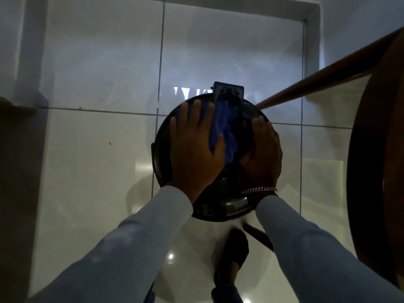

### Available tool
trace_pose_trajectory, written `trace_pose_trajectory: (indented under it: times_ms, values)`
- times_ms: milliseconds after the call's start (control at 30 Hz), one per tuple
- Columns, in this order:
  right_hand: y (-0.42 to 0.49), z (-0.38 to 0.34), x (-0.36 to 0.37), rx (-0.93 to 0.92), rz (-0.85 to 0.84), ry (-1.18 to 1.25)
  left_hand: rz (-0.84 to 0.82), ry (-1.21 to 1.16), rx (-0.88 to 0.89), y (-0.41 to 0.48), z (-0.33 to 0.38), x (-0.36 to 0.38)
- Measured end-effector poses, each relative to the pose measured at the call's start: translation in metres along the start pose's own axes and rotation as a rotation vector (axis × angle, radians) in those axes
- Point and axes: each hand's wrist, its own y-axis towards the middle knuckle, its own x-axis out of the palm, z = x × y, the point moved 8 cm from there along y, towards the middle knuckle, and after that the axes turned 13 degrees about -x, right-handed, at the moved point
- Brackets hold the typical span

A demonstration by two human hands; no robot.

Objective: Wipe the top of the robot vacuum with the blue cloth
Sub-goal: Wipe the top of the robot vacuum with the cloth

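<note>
Pressing the blue cloth [223,127] onto the vacuum [218,206], the left hand [194,147] spreads straight fingers; the cloth runs lengthwise along them. Beside it the right hand [260,154] rests flat, fingers together.

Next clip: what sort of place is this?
Probably a room in a home: glossy white floor tiles, a black robot vacuum being cleaned, and brown wooden furniture at the right.

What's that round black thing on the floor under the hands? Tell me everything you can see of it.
The robot vacuum is a round, flat, glossy black disc, plastic by its look, lying level on the tiled floor. The left hand presses the blue cloth onto its top; the right hand rests on its right side. A dark rectangular block stands at its far edge; whether attached is unclear.
</note>
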Motion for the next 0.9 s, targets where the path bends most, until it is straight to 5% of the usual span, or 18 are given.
trace_pose_trajectory:
  times_ms: [100,267,467,600,767,900]
  values:
    - [-0.001,-0.002,-0.002,0.007,0.015,-0.001,-0.135,0.386,0.207,-0.007,0.002,0.019]
    - [-0.001,-0.006,-0.005,-0.001,0.013,-0.003,-0.202,0.373,0.462,-0.04,-0.038,-0.003]
    - [0.001,-0.003,-0.005,0.004,0.03,-0.054,-0.124,0.206,0.147,-0.044,-0.044,-0.009]
    - [0.002,-0.004,-0.006,0.01,0.039,-0.054,-0.081,0.296,-0.003,-0.005,-0.018,-0.002]
    - [0.002,-0.005,-0.006,0.007,0.051,-0.041,-0.241,0.183,0.081,0.062,0.005,0.007]
    - [0.001,-0.003,-0.003,0.01,0.045,-0.031,-0.252,0.114,0.229,0.035,-0.01,-0.008]
